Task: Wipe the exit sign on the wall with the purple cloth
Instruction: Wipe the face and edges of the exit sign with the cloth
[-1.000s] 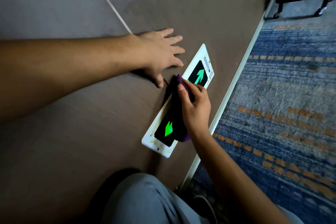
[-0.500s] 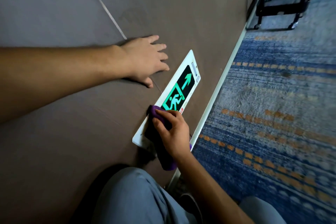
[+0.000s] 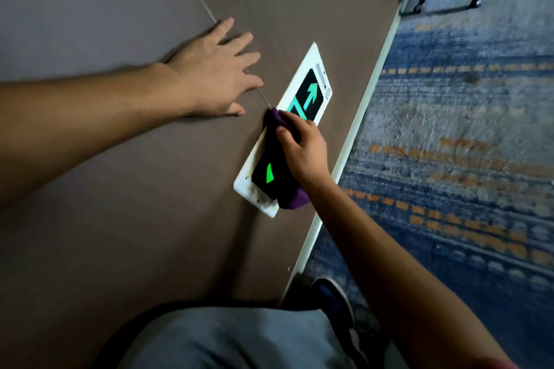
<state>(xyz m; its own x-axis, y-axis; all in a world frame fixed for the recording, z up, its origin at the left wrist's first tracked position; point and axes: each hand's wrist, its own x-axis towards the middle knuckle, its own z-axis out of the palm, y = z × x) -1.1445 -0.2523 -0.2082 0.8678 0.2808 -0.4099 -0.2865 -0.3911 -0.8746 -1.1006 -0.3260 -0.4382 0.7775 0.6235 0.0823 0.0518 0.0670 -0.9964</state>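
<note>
The right hand (image 3: 302, 150) grips the purple cloth (image 3: 292, 199) against the white-framed green-arrow exit sign (image 3: 311, 93), hiding its middle, while the left hand (image 3: 214, 75) lies spread flat beside it.

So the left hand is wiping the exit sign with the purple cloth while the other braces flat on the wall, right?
Not quite: the head view shows the right hand wiping the exit sign with the purple cloth; the left hand braces flat on the wall.
</note>
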